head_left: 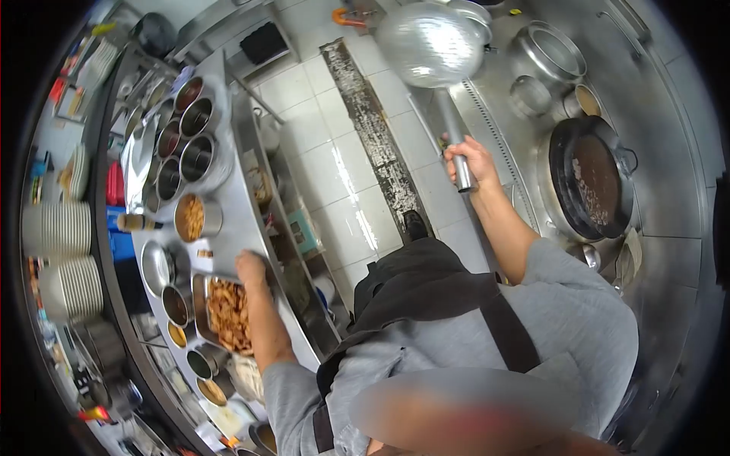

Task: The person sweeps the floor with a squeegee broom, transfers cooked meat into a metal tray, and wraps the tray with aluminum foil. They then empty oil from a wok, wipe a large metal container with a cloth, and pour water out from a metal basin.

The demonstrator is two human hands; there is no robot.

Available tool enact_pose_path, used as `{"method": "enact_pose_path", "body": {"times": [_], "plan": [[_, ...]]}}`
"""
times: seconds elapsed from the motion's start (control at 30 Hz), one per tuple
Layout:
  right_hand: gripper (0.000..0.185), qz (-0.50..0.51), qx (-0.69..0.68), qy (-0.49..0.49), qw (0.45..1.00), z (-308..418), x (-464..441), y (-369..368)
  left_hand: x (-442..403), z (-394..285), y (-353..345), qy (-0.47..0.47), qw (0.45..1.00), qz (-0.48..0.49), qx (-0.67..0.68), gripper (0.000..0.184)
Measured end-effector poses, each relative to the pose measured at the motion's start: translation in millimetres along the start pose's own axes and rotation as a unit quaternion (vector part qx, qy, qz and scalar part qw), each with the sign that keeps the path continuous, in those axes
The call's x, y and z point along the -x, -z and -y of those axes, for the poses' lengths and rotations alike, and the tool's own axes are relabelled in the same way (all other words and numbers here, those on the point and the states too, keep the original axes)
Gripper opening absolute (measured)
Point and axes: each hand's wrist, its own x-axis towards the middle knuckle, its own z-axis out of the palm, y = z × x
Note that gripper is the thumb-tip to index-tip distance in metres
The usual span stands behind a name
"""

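Note:
My right hand (pixel 471 161) is wrapped round the thick metal handle of a large round shiny metal pan (pixel 430 45), held up over the floor and the edge of the right-hand steel counter. On the left, my left hand (pixel 251 267) is at the edge of the steel table, beside a rectangular metal tray (pixel 201 304) of brown cooked pieces (pixel 228 311). Its fingers are blurred and small, so their pose is unclear. Just above the tray stands a round metal pot (pixel 211 220) with orange-brown pieces in it.
Several deep metal pots (pixel 199 115) stand farther up the left table. Stacked plates (pixel 57 228) line the far left shelf. On the right, a black wok (pixel 601 182) holds dark liquid, near metal pots (pixel 549 50). Between the counters lies a tiled floor (pixel 327 152) with a dark strip.

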Motion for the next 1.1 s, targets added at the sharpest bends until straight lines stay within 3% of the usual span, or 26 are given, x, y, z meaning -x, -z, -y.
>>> {"method": "enact_pose_path", "body": {"times": [0.07,0.13,0.17,0.2,0.23,0.3,0.33,0.37,0.47,0.63,0.67,0.73,0.8,0.83,0.9,1.0,1.1], "plan": [[0.02,-0.097,0.037,0.05,0.993,21.3,-18.7,27.4,-1.5,-1.1,15.1,0.059,0.996,-0.004,0.07,0.025],[0.017,-0.168,0.065,0.092,0.979,29.4,-61.9,73.7,-15.9,23.5,-8.7,-0.001,0.999,0.046,-0.002,0.025],[0.02,-0.214,0.006,0.084,0.973,21.0,-93.5,111.4,-3.2,-3.9,29.7,-0.041,0.991,0.096,-0.078,0.024],[0.023,-0.282,0.005,0.097,0.954,29.3,-102.0,111.3,-8.3,17.6,-9.2,-0.013,0.996,0.064,-0.056,0.022],[0.024,-0.286,-0.033,0.075,0.955,32.3,-119.9,134.1,-4.2,7.1,-6.0,0.041,0.999,0.023,-0.014,0.022],[0.019,-0.272,-0.061,0.163,0.946,25.0,-162.3,182.8,9.0,-25.8,48.3,0.094,0.991,0.09,0.022,0.021],[0.015,-0.279,0.074,0.188,0.939,17.1,-205.3,238.2,6.1,-29.3,34.8,0.166,0.982,0.023,0.089,0.022],[0.012,-0.285,-0.062,0.112,0.95,24.7,-239.6,267.4,5.9,-34.5,36.0,0.137,0.988,0.041,0.06,0.023],[0.013,-0.388,-0.092,0.101,0.912,17.1,-300.8,339.5,3.0,-44.8,28.1,0.149,0.986,-0.017,0.067,0.024],[0.031,-0.463,0.16,0.154,0.858,41.3,-297.0,309.8,-3.4,-40.1,28.6,0.16,0.981,-0.068,0.091,0.021],[0.033,-0.468,0.283,0.18,0.818,43.9,-293.8,306.8,-1.0,-37.6,36.3,0.183,0.973,-0.082,0.114,0.021],[0.036,-0.49,0.557,0.223,0.633,50.3,-273.5,282.9,-2.0,-16.5,71.0,0.205,0.964,-0.097,0.138,0.021],[0.04,-0.482,0.692,0.275,0.462,44.8,-243.1,245.8,1.2,19.2,114.6,0.334,0.907,-0.135,0.218,0.023],[0.042,-0.459,0.717,0.29,0.437,36.7,-226.1,220.7,0.6,46.5,119.9,0.369,0.898,-0.125,0.206,0.024],[0.039,-0.386,0.729,0.301,0.478,16.7,-187.7,147.7,1.5,89.5,117.4,0.402,0.886,-0.117,0.2,0.026],[0.034,-0.186,0.706,0.32,0.604,-35.3,-183.4,94.7,-20.7,121.8,105.5,0.377,0.899,-0.193,0.11,0.021],[0.031,-0.052,0.648,0.31,0.694,-97.4,-156.1,7.6,-73.2,116.7,103.2,0.293,0.928,-0.092,0.209,0.024]]}}
